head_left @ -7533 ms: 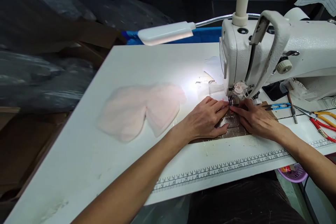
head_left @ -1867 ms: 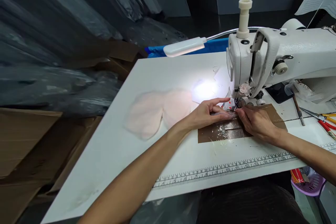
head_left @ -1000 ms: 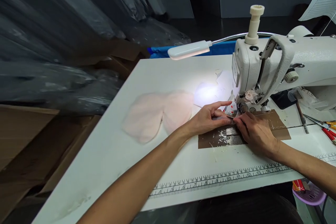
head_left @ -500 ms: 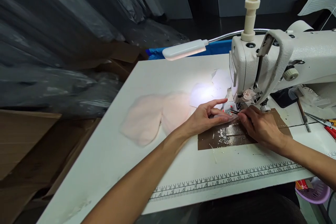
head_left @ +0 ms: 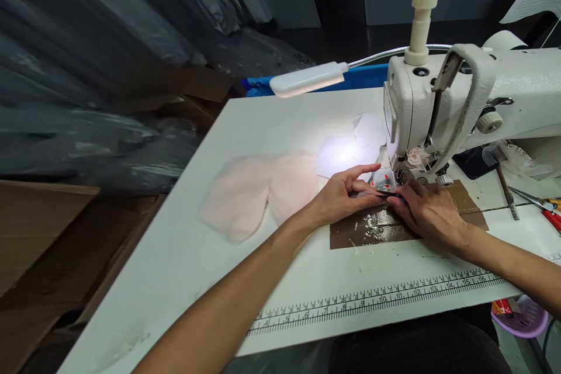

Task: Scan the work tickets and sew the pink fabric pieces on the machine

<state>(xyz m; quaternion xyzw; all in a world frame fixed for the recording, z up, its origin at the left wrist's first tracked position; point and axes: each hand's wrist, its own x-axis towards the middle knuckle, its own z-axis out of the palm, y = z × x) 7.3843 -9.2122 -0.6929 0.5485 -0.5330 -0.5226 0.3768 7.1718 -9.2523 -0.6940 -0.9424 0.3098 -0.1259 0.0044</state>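
My left hand (head_left: 350,190) is at the left of the sewing machine's needle area, index finger stretched out, thumb and other fingers closed on a small piece of thin, pale sheer fabric (head_left: 362,193). Closed around a dark, slim pointed tool that looks like tweezers (head_left: 388,194), my right hand (head_left: 427,210) points its tip at the left fingertips. Just in front of both hands is the presser foot (head_left: 398,177) of the white sewing machine (head_left: 407,111), with small red marks on the clear plate beside it. My fingers hide most of the fabric.
Pale pink sheer fabric pieces (head_left: 241,196) lie on the white table (head_left: 175,280) to the left, white pieces (head_left: 368,131) behind. A lamp (head_left: 307,79) hangs above. Brown tape (head_left: 350,234) lies beneath my hands. Scissors (head_left: 532,200) and a small brush (head_left: 507,193) lie right.
My right hand has shifted slightly left, and the dark tool's tip has moved left to the left fingertips. My left hand stays nearly in place.
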